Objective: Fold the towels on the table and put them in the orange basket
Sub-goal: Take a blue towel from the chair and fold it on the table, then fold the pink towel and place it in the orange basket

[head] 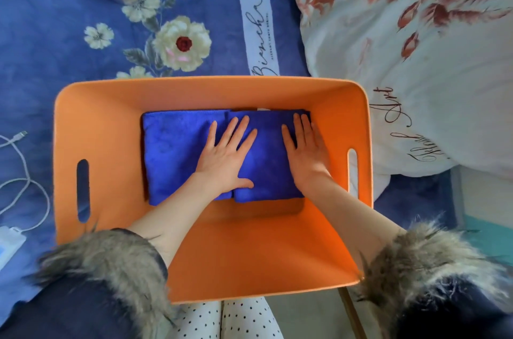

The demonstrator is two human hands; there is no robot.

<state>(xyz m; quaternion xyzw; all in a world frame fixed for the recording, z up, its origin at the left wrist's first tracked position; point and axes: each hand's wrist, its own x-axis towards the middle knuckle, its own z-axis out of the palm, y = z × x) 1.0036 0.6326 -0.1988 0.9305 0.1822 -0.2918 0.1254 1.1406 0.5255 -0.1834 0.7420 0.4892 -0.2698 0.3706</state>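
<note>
Two folded blue towels lie side by side on the floor of the orange basket point(116, 105). The left towel point(169, 150) is mostly free, and the right towel point(266, 161) lies under both hands and slightly overlaps the first one at the middle seam. The left hand point(224, 158) is flat with the fingers spread, and it presses on the place where the two towels meet. The right hand point(305, 152) is also flat, with straight fingers close together, and it presses on the far right edge of the right towel. No hand pinches or holds anything; both only push down on the cloth.

To my judgement, the task is nearly finished: the towels that I can see are folded and already inside the basket, and the hands seem only to smooth them. I see no other towel outside the basket, so perhaps nothing is left, but part of the surface is hidden by the arms and the fur cuffs point(105, 261).

The basket stands on a blue sheet point(55, 33) with printed flowers, which looks more like a bed than a bench. Beyond the right hand there is a white quilt point(416, 61) with red leaves. To the outside of the left hand lies a white cable point(25, 172), and near it a small white device point(8, 244) at the frame edge.
</note>
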